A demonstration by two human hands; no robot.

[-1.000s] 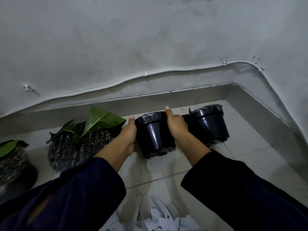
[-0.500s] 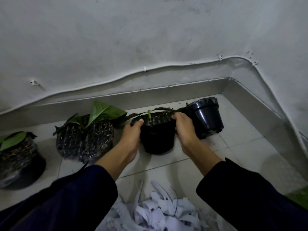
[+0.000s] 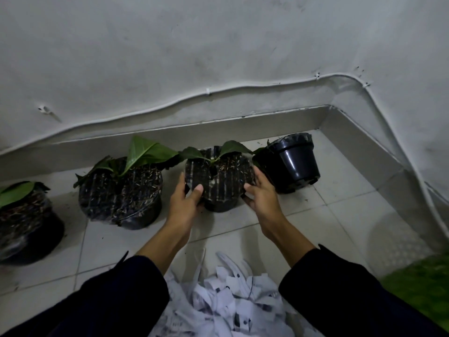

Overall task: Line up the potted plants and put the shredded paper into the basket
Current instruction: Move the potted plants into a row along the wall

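Observation:
Both my hands hold a small black potted plant [image 3: 220,181] standing on the tiled floor near the wall. My left hand [image 3: 185,200] grips its left side, thumb on the rim. My right hand [image 3: 261,194] cups its right side. A larger black pot with broad green leaves [image 3: 121,193] stands to its left, and another potted plant [image 3: 24,220] sits at the far left. To the right a black pot [image 3: 295,161] lies tipped on its side. A heap of white shredded paper [image 3: 226,300] lies on the floor between my sleeves. No basket is in view.
A grey wall with a white cable [image 3: 209,92] runs behind the pots. A tiled skirting [image 3: 267,122] turns a corner at the right. Something green [image 3: 422,285] lies at the lower right edge.
The pot between my hands has been turned from lying on its side to upright, its soil and leaves now on top. The view has dropped, showing more shredded paper.

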